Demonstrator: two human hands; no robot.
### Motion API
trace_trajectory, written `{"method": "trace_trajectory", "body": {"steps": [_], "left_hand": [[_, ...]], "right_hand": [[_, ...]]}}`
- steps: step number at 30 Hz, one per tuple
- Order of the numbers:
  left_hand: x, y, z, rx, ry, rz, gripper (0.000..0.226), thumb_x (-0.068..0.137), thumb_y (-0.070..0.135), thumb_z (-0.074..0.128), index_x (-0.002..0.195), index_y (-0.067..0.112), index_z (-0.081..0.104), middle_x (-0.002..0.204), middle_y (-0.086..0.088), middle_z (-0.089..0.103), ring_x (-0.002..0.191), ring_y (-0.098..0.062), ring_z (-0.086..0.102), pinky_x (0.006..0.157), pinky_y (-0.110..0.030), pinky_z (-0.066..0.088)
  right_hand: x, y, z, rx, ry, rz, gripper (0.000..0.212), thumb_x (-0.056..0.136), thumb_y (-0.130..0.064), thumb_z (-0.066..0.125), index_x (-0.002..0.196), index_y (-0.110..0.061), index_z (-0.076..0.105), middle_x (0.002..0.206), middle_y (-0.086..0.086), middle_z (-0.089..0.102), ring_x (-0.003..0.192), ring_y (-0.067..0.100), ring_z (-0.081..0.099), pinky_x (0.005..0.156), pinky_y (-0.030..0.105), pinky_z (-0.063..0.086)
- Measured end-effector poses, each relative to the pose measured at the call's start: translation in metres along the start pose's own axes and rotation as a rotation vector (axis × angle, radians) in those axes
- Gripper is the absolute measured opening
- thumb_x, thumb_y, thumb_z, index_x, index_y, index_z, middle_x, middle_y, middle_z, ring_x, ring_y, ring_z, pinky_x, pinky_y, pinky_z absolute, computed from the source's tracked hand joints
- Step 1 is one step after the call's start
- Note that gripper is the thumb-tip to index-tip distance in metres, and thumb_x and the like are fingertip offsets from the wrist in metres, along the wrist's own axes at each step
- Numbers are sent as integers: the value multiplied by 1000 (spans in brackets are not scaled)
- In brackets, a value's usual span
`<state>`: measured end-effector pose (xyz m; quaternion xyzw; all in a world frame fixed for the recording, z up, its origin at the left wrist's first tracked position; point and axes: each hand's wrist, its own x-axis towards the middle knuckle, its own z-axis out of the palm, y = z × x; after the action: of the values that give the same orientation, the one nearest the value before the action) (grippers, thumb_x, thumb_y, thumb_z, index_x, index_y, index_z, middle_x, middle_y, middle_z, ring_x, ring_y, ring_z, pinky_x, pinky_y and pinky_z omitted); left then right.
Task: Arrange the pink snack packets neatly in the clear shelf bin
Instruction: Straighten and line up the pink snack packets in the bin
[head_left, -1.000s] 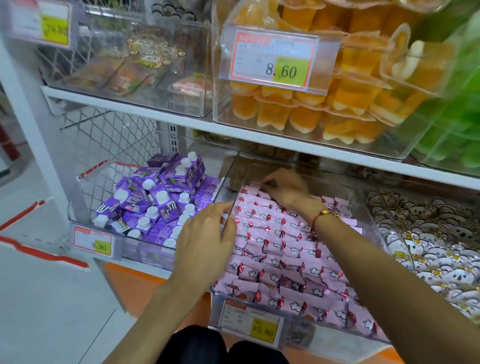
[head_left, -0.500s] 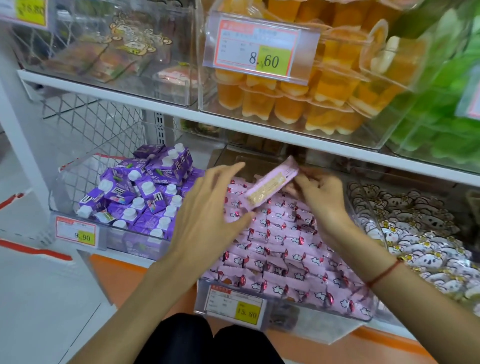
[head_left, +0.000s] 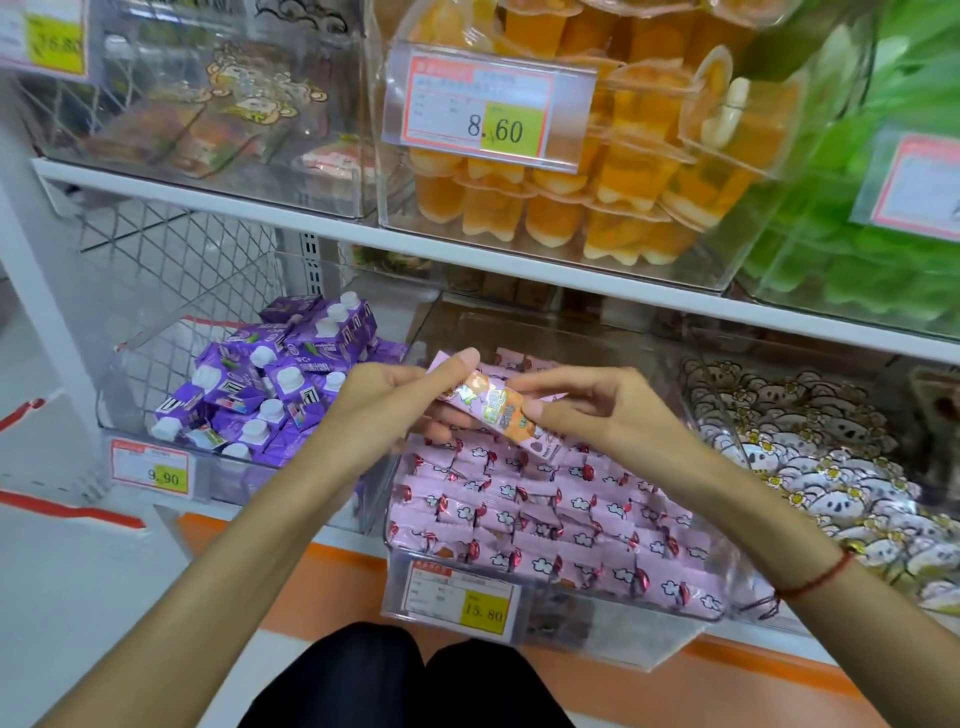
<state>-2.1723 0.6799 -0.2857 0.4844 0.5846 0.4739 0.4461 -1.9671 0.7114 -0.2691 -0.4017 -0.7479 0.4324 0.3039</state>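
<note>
1. My left hand (head_left: 387, 400) is pinching the upper-left end of a long pink-and-orange packet (head_left: 493, 405), thumb on top and the other fingers curled underneath.
2. The packet runs tilted between my two hands, held up just above the back of the clear shelf bin (head_left: 597, 631). It looks like a different product from the small ones below, but I can't read the print.
3. My right hand (head_left: 597, 410) grips the lower-right end, fingers curled round it.
4. Below both hands, the pink snack packets (head_left: 545, 514) already sit in fairly tidy rows.
5. So I reckon I'm at the checking-the-odd-one step. Next move needs a decision: tuck it in flat or pull it out, without nudging those rows.
</note>
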Motion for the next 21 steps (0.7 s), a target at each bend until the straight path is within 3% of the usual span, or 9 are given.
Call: {"method": "trace_trajectory", "body": {"steps": [4, 7, 10, 13, 15, 17, 19, 21], "left_hand": [[-2, 0, 3, -97, 63, 39, 41, 71, 58, 67, 64, 19, 75, 63, -2, 72, 43, -1, 55, 38, -5, 34], [-1, 2, 5, -79, 156, 102, 43, 68, 60, 69, 67, 17, 71, 60, -1, 70, 42, -5, 56, 43, -9, 38], [1, 0, 9, 88, 219, 228, 50, 60, 69, 71, 71, 20, 68, 59, -2, 69, 52, -18, 61, 61, -37, 51], [2, -3, 9, 213, 167, 347, 44, 63, 73, 62, 83, 35, 70, 73, 7, 72, 68, -12, 66, 74, -45, 55], [4, -9, 5, 316, 174, 404, 51, 66, 76, 57, 104, 42, 64, 91, 18, 69, 79, 0, 64, 75, -36, 56], [4, -21, -1, 374, 199, 408, 61, 72, 73, 57, 124, 41, 52, 108, 22, 61, 93, 4, 59, 78, -31, 52], [3, -37, -6, 462, 242, 362, 54, 80, 59, 60, 128, 38, 49, 115, 17, 59, 102, -6, 59, 80, -32, 48], [2, -48, -7, 599, 267, 305, 45, 85, 48, 60, 127, 36, 52, 112, 10, 64, 100, -16, 61, 78, -31, 44]], "right_hand": [[0, 2, 3, 67, 8, 9, 23, 87, -21, 63, 109, -21, 71, 104, -8, 72, 85, 1, 67, 66, 10, 47], [0, 1, 2, 50, 26, -5, 30, 89, -36, 57, 116, -31, 66, 116, -13, 67, 100, 0, 63, 82, 11, 48], [4, 1, 8, -193, -7, -108, 52, 82, -43, 65, 131, -37, 50, 130, -21, 55, 118, -5, 50, 99, 18, 40], [14, 4, 17, -368, 44, -214, 43, 86, -34, 66, 127, -33, 54, 120, -22, 59, 109, 0, 54, 91, 24, 43], [24, 11, 18, -418, 173, -251, 38, 84, -36, 66, 120, -29, 58, 110, -18, 64, 98, 3, 58, 83, 27, 49], [40, 21, 14, -312, 360, -204, 40, 84, -32, 67, 121, -25, 55, 103, -14, 65, 89, 0, 61, 76, 18, 52], [60, 35, 10, -182, 491, -102, 40, 87, -21, 66, 122, -16, 48, 99, -6, 64, 87, 3, 63, 69, 9, 50], [83, 50, 13, -171, 519, -6, 46, 90, -20, 63, 127, -9, 37, 95, -4, 62, 78, 3, 63, 64, 15, 53]]}}
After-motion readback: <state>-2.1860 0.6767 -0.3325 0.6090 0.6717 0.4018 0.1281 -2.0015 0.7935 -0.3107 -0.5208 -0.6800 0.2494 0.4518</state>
